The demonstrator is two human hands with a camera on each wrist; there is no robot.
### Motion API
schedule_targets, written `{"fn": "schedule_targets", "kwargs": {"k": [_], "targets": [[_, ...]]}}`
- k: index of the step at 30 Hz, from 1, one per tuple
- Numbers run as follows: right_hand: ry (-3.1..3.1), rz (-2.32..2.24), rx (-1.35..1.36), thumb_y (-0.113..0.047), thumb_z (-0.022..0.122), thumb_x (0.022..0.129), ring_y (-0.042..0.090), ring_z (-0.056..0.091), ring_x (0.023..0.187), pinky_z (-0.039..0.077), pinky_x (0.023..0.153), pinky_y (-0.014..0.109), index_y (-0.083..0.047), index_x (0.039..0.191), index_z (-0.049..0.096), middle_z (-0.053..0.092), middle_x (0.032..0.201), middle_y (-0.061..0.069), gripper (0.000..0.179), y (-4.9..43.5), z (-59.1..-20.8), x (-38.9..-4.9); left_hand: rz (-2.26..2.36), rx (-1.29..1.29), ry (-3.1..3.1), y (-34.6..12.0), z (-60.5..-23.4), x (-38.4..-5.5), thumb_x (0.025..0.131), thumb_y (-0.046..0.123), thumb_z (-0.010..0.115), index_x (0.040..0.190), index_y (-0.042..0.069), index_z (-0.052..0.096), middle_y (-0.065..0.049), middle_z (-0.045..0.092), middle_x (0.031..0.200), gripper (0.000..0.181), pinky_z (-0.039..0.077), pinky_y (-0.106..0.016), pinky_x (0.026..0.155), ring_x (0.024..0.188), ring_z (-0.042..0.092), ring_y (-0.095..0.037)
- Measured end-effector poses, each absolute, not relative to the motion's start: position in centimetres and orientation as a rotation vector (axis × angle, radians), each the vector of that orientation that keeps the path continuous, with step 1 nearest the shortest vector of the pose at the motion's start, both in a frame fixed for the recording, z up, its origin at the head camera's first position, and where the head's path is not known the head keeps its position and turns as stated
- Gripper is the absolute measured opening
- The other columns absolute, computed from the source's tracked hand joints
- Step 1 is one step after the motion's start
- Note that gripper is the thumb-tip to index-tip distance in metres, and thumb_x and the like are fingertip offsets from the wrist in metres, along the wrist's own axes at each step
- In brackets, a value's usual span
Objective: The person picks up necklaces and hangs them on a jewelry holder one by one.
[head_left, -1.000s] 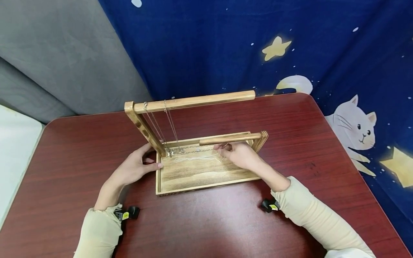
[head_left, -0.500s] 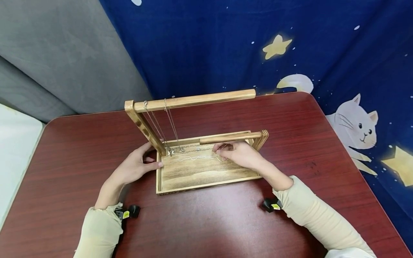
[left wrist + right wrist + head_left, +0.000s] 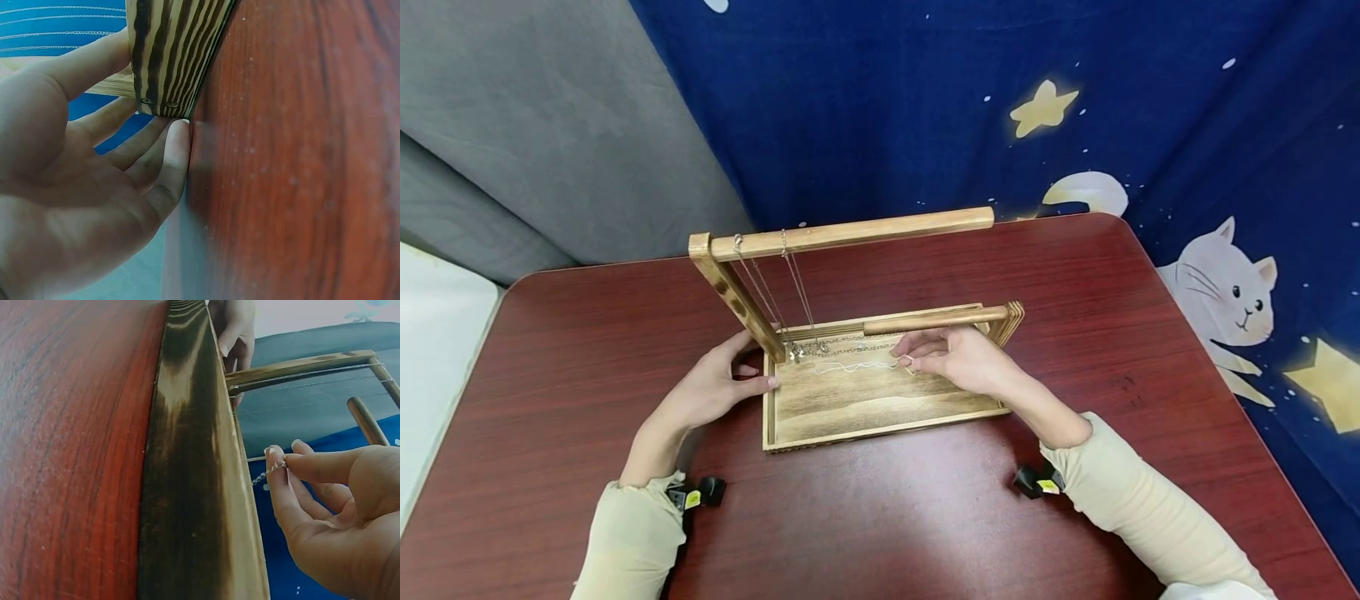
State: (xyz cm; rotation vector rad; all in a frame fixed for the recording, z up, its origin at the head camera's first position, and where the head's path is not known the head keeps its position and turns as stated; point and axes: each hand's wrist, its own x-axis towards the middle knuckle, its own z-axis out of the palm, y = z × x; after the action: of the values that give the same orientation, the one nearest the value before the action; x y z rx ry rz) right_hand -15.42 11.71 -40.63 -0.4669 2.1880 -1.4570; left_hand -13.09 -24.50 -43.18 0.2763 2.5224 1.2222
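Note:
A wooden jewelry stand (image 3: pixel 880 431) with a shallow tray base stands on the table. My left hand (image 3: pixel 707 387) grips the tray's left end, thumb at the rim and other fingers around the back corner by the post. My right hand (image 3: pixel 966 358) is over the right part of the tray, below the short bar. Between thumb and forefinger it pinches the end of a thin silver necklace (image 3: pixel 259 479). The rest of this necklace lies stretched leftward across the tray floor. Its far end is hard to make out.
Thin necklaces (image 3: pixel 800 287) hang from the left part of the long upper bar (image 3: pixel 887 230), pendants low near the tray. The short lower bar (image 3: pixel 936 320) juts leftward from the right post. Dark red table (image 3: pixel 880 517) surrounds the stand, with a blue curtain (image 3: pixel 887 108) behind.
My right hand has shifted slightly rightward, and the necklace end between its fingers is lifted a little. The silver strand on the tray has moved slightly rightward. My left hand stays put.

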Motion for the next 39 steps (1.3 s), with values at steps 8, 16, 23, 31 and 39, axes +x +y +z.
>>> {"fn": "schedule_targets", "kwargs": {"k": [8, 16, 23, 31, 39], "targets": [[2.222, -1.477, -0.364, -0.020, 0.079, 0.087, 0.015, 0.072, 0.089, 0.055, 0.080, 0.047, -0.011, 0.097, 0.072, 0.074, 0.097, 0.000, 0.015, 11.6, -39.8, -15.0, 1.223, 0.272, 2.523, -24.4, -43.0, -12.9, 0.092, 0.024, 0.074, 0.158, 0.006, 0.022, -0.016, 0.047, 0.146, 0.086, 0.047, -0.023, 0.082, 0.101, 0.063, -0.023], [2.229, -1.469, -0.253, -0.021, 0.080, 0.086, 0.026, 0.071, 0.086, 0.054, 0.073, 0.041, -0.012, 0.095, 0.074, 0.075, 0.091, 0.005, 0.015, 11.7, -39.2, -14.6, 1.239, 0.291, 2.521, -24.4, -43.0, -13.0, 0.092, 0.022, 0.074, 0.158, 0.005, 0.023, -0.017, 0.048, 0.146, 0.085, 0.047, -0.024, 0.082, 0.101, 0.062, -0.024], [2.270, -1.426, -0.333, -0.017, 0.074, 0.090, 0.031, 0.068, 0.084, 0.053, 0.074, 0.042, -0.013, 0.093, 0.074, 0.073, 0.088, 0.013, 0.005, 11.9, -39.2, -14.2, 1.224, 0.297, 2.532, -24.5, -43.0, -13.1, 0.092, 0.024, 0.074, 0.157, 0.006, 0.026, -0.017, 0.048, 0.145, 0.083, 0.048, -0.028, 0.085, 0.104, 0.062, -0.026], [2.319, -1.367, -0.467, -0.012, 0.071, 0.092, 0.026, 0.064, 0.078, 0.050, 0.065, 0.025, -0.005, 0.099, 0.074, 0.069, 0.086, 0.014, 0.010, 11.9, -39.2, -13.9, 1.214, 0.307, 2.545, -24.6, -43.3, -13.2, 0.092, 0.023, 0.074, 0.155, 0.004, 0.029, -0.017, 0.047, 0.146, 0.080, 0.049, -0.031, 0.089, 0.108, 0.062, -0.029], [2.359, -1.296, -0.565, -0.014, 0.069, 0.093, 0.015, 0.060, 0.071, 0.048, 0.062, 0.025, -0.008, 0.097, 0.075, 0.069, 0.081, 0.009, 0.009, 12.3, -39.0, -13.7, 1.216, 0.310, 2.543, -24.6, -43.4, -13.2, 0.092, 0.024, 0.074, 0.156, 0.004, 0.027, -0.017, 0.047, 0.146, 0.082, 0.049, -0.030, 0.088, 0.107, 0.063, -0.028]]}}
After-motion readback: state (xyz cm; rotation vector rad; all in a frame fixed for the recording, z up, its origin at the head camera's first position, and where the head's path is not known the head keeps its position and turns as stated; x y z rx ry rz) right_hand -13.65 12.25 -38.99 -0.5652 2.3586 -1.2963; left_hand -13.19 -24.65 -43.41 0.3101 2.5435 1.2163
